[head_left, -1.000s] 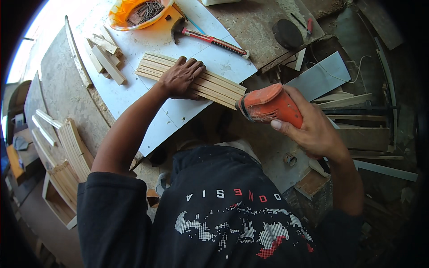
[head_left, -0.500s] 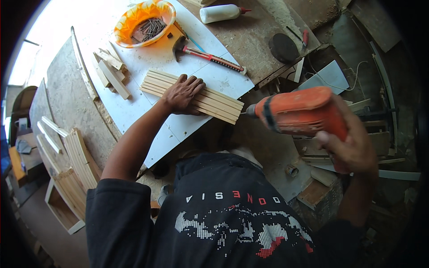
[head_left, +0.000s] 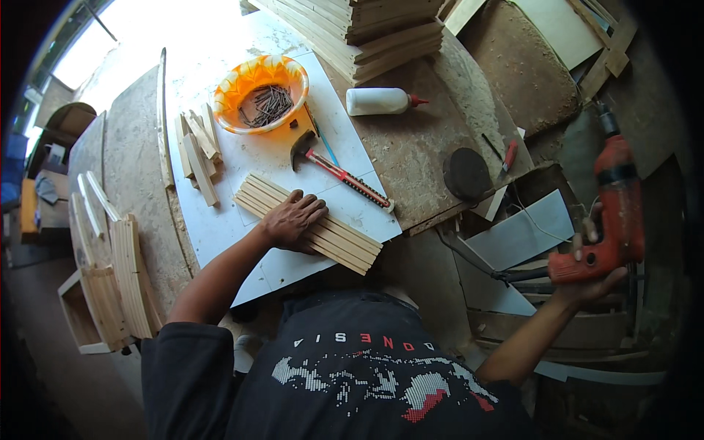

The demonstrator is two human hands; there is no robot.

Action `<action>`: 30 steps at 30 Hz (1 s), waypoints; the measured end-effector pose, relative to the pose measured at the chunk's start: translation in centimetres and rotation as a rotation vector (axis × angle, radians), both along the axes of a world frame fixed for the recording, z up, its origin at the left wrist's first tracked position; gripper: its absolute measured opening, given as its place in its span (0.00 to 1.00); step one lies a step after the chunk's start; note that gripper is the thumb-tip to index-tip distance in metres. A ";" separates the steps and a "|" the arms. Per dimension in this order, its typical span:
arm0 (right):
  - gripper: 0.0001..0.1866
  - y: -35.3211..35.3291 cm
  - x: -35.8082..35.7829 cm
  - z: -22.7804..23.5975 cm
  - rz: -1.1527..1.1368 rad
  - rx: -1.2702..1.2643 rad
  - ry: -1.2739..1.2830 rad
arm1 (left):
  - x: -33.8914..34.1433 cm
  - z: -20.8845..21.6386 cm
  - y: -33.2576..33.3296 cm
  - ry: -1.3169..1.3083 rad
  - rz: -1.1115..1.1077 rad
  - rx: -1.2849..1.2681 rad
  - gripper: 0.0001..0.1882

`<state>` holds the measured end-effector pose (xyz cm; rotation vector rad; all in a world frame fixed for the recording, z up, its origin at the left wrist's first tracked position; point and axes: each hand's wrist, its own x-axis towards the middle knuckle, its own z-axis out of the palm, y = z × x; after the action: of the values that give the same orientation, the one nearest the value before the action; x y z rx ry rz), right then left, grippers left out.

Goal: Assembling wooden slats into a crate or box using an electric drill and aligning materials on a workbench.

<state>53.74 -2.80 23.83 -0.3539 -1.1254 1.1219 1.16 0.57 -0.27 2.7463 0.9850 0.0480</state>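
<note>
My left hand [head_left: 294, 221] lies across a row of pale wooden slats [head_left: 342, 244], its fingers curled over them and the thumb side hidden. They lie side by side near the front edge of the white board [head_left: 282, 268], their right ends close to that edge. Far out to the right, my right hand [head_left: 598, 287] grips an orange power drill [head_left: 620, 189] by its handle, with the chuck pointing away from me. Beyond the slats on the board are a claw hammer [head_left: 346, 176] with a red and black handle and an orange-and-white bowl [head_left: 300, 72] of nails.
Small wood offcuts [head_left: 196, 154] lie left of the bowl. A white bottle [head_left: 378, 101] with a red tip, a dark round block [head_left: 467, 174] and a red-handled tool [head_left: 510, 155] rest on the brown bench. Stacked boards [head_left: 389, 37] stand behind; more slats [head_left: 128, 271] lean at left.
The drill has moved away from the slats' right end, out to the right, and now points away instead of leftward. My left hand stays on the slats. The view has shifted.
</note>
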 end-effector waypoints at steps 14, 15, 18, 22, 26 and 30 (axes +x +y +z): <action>0.51 28.8 0.5 -18.5 -0.147 -0.067 -1.131 | 4.0 7.4 -7.2 -0.010 0.886 -0.119 0.53; 0.53 30.1 -0.2 -19.6 -0.131 -0.088 -1.162 | 4.4 8.6 -7.9 -0.209 1.074 -0.218 0.53; 0.59 33.5 -0.6 -23.4 -0.211 -0.080 -1.317 | 3.3 9.8 -10.7 -0.917 1.413 -0.756 0.54; 0.60 36.1 -1.6 -27.0 -0.224 -0.041 -1.349 | 3.4 6.3 -17.1 -1.608 1.462 -0.745 0.52; 0.60 36.6 -2.0 -29.0 -0.202 -0.046 -1.313 | 4.3 6.2 -17.9 -1.906 1.240 -0.726 0.56; 0.60 36.6 -2.5 -29.4 -0.226 -0.079 -1.342 | 4.7 7.9 -17.6 -2.078 1.155 -0.619 0.57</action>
<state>51.21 33.79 -5.56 -1.3787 -2.1077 0.6409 5.88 -17.04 7.64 0.3018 1.0596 1.7279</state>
